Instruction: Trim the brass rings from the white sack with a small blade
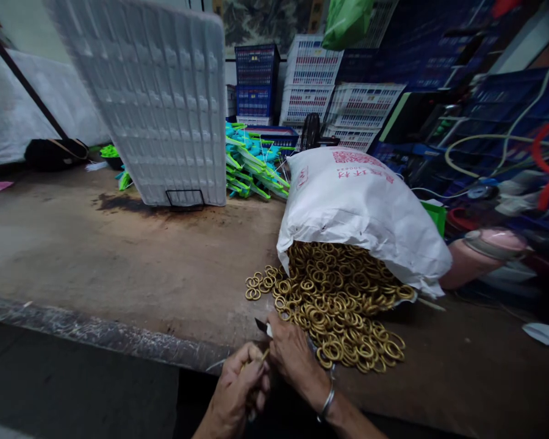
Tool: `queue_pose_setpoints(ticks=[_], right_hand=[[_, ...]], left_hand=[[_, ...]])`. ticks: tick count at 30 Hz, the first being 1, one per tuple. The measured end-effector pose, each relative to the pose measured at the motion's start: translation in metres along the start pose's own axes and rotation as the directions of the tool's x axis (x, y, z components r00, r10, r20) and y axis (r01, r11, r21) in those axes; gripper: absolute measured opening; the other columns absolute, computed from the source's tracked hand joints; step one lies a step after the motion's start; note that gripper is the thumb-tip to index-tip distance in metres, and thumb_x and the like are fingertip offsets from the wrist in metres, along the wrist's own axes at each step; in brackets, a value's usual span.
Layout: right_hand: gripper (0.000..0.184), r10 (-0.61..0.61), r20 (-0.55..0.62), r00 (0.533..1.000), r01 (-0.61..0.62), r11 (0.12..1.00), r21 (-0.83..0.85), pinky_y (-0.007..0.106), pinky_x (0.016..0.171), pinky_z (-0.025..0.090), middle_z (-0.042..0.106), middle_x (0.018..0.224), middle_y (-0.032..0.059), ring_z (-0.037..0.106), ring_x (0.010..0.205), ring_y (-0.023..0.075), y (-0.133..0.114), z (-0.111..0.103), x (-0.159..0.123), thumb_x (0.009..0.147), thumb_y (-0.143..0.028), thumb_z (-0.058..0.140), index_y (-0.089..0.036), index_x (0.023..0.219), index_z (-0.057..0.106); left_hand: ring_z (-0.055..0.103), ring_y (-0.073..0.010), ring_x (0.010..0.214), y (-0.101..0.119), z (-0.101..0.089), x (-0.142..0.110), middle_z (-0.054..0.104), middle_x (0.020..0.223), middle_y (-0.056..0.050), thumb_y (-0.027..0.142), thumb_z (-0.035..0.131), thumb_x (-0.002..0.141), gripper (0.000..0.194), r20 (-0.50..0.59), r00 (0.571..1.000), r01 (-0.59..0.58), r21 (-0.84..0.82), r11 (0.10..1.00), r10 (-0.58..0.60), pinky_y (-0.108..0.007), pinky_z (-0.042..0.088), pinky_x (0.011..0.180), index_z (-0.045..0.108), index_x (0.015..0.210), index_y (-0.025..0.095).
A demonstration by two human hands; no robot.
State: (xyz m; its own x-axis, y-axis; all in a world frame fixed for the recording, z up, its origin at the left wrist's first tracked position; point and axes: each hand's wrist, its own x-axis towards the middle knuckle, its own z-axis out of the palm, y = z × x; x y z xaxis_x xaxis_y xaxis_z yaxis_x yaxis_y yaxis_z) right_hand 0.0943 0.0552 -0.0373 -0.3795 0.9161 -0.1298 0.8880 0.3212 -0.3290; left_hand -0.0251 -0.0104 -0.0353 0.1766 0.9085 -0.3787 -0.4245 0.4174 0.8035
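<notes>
My left hand (242,381) is at the table's front edge, its fingers closed on a gold-coloured ring (266,353), only partly visible. Right beside it, my right hand (293,350) grips a small knife (261,326). Its dark blade points up and left past the fingers, and most of the handle is hidden in the palm. Beyond and to the right of my right hand spreads a heap of gold-coloured rings (338,311). They spill from the mouth of a white woven sack (348,195) lying on its side.
A ribbed white plastic panel (165,110) stands upright in a black wire stand (185,198) on the wooden table (96,256). Behind it are green and blue plastic pieces (256,161). Stacked crates (311,79) line the back. A pink bottle (480,253) lies right of the sack.
</notes>
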Motion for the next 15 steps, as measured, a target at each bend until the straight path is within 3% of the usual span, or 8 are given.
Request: queue_pose_setpoints(ticks=[3, 7, 11, 15], right_hand=[[0.038, -0.005, -0.048, 0.999, 0.006, 1.000, 0.015, 0.025, 0.062, 0.031, 0.063, 0.083, 0.0060, 0.058, 0.075, 0.0168, -0.008, -0.001, 0.017, 0.070, 0.000, 0.038, -0.016, 0.103, 0.049], [0.048, -0.039, -0.107, 0.994, 0.036, 0.999, -0.027, 0.025, 0.066, 0.034, 0.063, 0.093, 0.0089, 0.059, 0.081, 0.0179, -0.017, -0.005, 0.040, 0.072, -0.004, 0.043, -0.015, 0.119, 0.038], [0.033, -0.022, -0.080, 0.997, 0.014, 0.995, -0.098, 0.025, 0.061, 0.034, 0.064, 0.085, 0.0072, 0.060, 0.075, 0.0180, -0.021, -0.005, 0.058, 0.080, -0.012, 0.044, -0.018, 0.113, 0.042], [0.023, 0.011, -0.070, 0.997, -0.020, 0.990, -0.137, 0.025, 0.056, 0.031, 0.064, 0.081, 0.0064, 0.061, 0.072, 0.0191, -0.020, -0.001, 0.066, 0.084, -0.018, 0.041, -0.019, 0.106, 0.045]], left_hand=[[0.035, -0.0029, 0.039, 0.002, -0.004, 0.001, 0.048, 0.059, 0.004, 0.042, 0.052, 0.078, 0.028, 0.018, 1.000, -0.002, -0.122, 0.992, 0.004, -0.015, 0.020, 0.034, 0.049, 0.071, 0.015], [0.032, -0.0028, 0.040, 0.007, -0.012, 0.004, 0.042, 0.053, 0.004, 0.036, 0.049, 0.082, 0.026, 0.036, 0.999, 0.011, -0.153, 0.988, -0.005, -0.015, 0.021, 0.036, 0.055, 0.074, 0.012], [0.035, -0.0024, 0.040, 0.009, -0.017, 0.007, 0.055, 0.069, 0.000, 0.029, 0.050, 0.081, 0.014, 0.033, 0.999, -0.009, -0.254, 0.967, 0.018, -0.016, 0.020, 0.036, 0.049, 0.076, 0.016], [0.037, -0.0025, 0.041, 0.009, -0.020, 0.009, 0.058, 0.075, -0.002, 0.026, 0.051, 0.080, 0.011, 0.067, 0.998, 0.008, -0.319, 0.948, 0.014, -0.016, 0.019, 0.036, 0.044, 0.078, 0.018]])
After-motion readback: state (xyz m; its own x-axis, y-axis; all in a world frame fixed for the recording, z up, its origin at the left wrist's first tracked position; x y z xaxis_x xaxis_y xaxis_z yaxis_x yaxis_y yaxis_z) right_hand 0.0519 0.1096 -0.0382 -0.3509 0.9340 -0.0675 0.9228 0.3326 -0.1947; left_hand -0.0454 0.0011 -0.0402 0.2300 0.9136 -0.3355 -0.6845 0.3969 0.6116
